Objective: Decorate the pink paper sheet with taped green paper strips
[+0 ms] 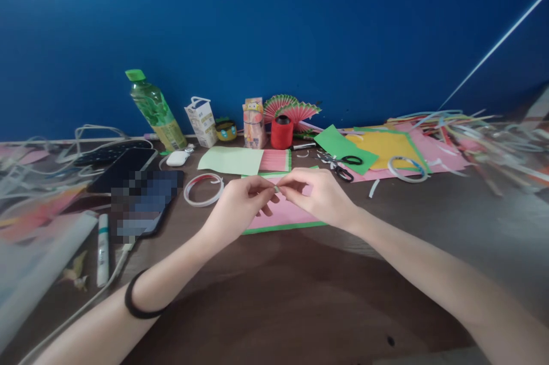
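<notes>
My left hand point(242, 202) and my right hand point(317, 193) meet at the centre, fingertips pinched together on a tiny pale piece point(277, 189) too small to identify. Both are held over a pink sheet with green edges point(283, 215) lying on the dark table. Behind it are a light green paper point(231, 160) and a pink striped piece with a green edge point(277, 160). A roll of tape point(203, 203) lies left of my left hand. Black-handled scissors point(344, 173) rest beyond my right hand, partly on a green sheet point(343, 147).
At the back stand a green bottle point(156, 110), two cartons point(202, 123), a red spool point(282, 133) and paper fans point(295, 110). Phones point(148, 205), a marker point(103, 250) and a cable lie left. Yellow paper point(386, 147), another tape roll point(407, 170) and tangled strips point(484, 147) lie right.
</notes>
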{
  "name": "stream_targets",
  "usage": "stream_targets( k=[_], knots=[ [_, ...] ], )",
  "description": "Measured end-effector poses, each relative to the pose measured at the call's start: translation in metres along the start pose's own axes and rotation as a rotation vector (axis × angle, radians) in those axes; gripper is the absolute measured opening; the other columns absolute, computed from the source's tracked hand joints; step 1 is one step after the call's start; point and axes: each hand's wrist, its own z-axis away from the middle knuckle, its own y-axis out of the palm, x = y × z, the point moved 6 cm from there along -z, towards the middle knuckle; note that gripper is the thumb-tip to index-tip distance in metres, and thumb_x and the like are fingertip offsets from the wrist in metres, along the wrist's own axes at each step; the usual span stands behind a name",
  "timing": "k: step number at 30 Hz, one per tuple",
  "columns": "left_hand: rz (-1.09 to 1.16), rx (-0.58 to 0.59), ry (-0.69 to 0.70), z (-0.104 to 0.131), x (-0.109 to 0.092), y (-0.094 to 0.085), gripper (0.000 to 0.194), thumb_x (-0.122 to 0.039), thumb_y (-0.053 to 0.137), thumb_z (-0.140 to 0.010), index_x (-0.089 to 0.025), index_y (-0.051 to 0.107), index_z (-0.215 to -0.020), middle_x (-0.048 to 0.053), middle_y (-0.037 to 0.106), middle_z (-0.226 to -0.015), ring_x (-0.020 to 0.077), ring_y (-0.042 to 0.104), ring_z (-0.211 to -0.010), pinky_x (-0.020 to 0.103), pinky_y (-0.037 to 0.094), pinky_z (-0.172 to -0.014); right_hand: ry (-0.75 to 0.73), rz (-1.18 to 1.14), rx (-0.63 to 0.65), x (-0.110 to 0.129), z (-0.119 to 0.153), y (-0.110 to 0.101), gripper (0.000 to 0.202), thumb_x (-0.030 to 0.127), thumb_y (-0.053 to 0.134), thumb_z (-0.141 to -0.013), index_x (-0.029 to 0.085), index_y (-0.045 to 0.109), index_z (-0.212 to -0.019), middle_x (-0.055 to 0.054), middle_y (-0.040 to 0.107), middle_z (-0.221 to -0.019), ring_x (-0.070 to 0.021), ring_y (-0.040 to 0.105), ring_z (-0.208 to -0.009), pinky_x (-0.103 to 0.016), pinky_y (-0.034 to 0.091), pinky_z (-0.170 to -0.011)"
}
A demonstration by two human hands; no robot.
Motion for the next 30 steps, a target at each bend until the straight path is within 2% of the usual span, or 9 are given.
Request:
stream_targets(
  k=[7,19,30],
  knots=[
    [-0.014,0.005,0.03,0.0024,0.0005,0.0042,0.019,-0.028,0.048,-0.079,-0.016,0.061,-0.075,0.003,0.067,-0.074,0.0121,0.06,-0.056,0.021,0.044,-0.049,-0.018,0.068,-0.019,0.0015,0.0008,-0.0015,0.013,0.013,0.053,-0.078,0.016,0.063,-0.069,-0.001,0.064,-0.066,-0.0103,0.054,-0.059,-0.023,0.041,-0.056],
    [0.043,0.027,0.026,0.0005,0.0019,0.0045,0.017,-0.028,0.05,-0.078,-0.016,0.062,-0.078,0.003,0.067,-0.078,0.0106,0.06,-0.057,0.021,0.045,-0.052,-0.098,0.093,-0.062,0.0035,0.0019,-0.0026,0.012,0.012,0.054,-0.078,0.015,0.062,-0.07,0.0,0.06,-0.064,-0.0091,0.051,-0.058,-0.022,0.04,-0.057],
    [0.075,0.034,-0.006,-0.0012,0.0037,0.0046,0.019,-0.031,0.051,-0.079,-0.015,0.061,-0.079,0.003,0.067,-0.077,0.0104,0.059,-0.055,0.021,0.045,-0.051,0.052,-0.021,-0.04,-0.0045,-0.0014,-0.0047,0.009,0.013,0.055,-0.077,0.015,0.063,-0.073,0.0,0.064,-0.066,-0.0099,0.055,-0.06,-0.021,0.042,-0.055]
  ],
)
